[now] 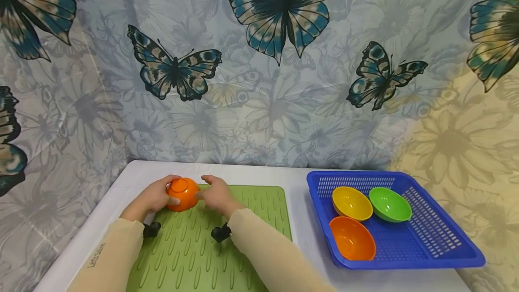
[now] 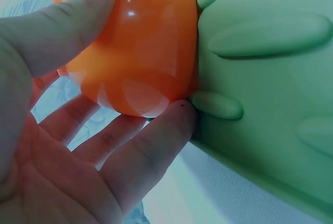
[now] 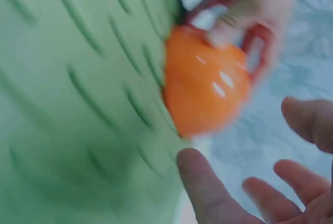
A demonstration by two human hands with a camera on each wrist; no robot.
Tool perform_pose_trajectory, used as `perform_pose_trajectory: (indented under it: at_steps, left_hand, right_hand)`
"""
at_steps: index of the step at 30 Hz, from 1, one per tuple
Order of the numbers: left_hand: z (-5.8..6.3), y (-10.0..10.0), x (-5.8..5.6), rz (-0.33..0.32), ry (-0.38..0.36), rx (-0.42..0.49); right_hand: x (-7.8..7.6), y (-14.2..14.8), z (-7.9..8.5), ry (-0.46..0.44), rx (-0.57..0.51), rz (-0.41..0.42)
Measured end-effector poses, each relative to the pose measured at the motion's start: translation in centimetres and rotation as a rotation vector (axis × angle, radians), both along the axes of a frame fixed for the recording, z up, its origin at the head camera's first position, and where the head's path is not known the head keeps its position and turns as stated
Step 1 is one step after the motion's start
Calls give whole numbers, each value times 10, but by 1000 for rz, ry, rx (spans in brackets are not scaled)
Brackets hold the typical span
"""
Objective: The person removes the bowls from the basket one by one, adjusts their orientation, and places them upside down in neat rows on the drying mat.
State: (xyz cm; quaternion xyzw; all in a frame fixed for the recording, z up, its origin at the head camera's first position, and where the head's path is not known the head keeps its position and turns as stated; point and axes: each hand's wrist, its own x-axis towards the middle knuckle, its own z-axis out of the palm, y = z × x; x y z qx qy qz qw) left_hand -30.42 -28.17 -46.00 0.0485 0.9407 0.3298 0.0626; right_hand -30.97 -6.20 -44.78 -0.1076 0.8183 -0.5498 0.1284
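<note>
An orange bowl [image 1: 184, 194] sits upside down at the far left corner of the green mat [image 1: 259, 211], its foot ring facing up. My left hand [image 1: 156, 196] grips it from the left, thumb on the outer wall and fingertips low at the rim, as the left wrist view shows with the bowl [image 2: 145, 47] filling the grasp. To the right of the bowl is my right hand [image 1: 220, 196], fingers spread and holding nothing. In the right wrist view its fingers [image 3: 205, 187] stand a little apart from the bowl [image 3: 205, 83].
A blue basket [image 1: 405, 262] stands on the white table [image 1: 300, 220] right of the mat. Inside lie a yellow bowl [image 1: 352, 203], a green bowl [image 1: 390, 205] and another orange bowl [image 1: 352, 239]. Behind the table hangs a butterfly-patterned cloth [image 1: 279, 116].
</note>
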Motion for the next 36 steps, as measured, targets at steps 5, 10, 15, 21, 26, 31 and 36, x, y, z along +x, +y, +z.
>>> perform_pose_trajectory:
  at_steps: [5, 10, 15, 21, 26, 31, 36]
  left_hand:
    - [0, 0, 0, 7, -19, 7]
    - [0, -2, 2, 2, -32, 15]
    - [1, -4, 4, -5, -15, 16]
    - [5, 1, 6, -17, -15, 16]
    - [3, 1, 5, -14, -11, 8]
    - [3, -1, 3, -28, 1, 6]
    - [3, 1, 4, -33, -1, 2]
  right_hand:
    - [-9, 53, 35, -51, -17, 84]
    - [-17, 126, 72, -109, -2, 118]
    - [-11, 211, 102, -110, 14, 73]
    - [22, 307, 124, -70, 111, 68]
    - [55, 367, 132, -66, 165, 40]
    - [76, 416, 123, -152, 140, 31]
    - [87, 449, 105, -322, 49, 86]
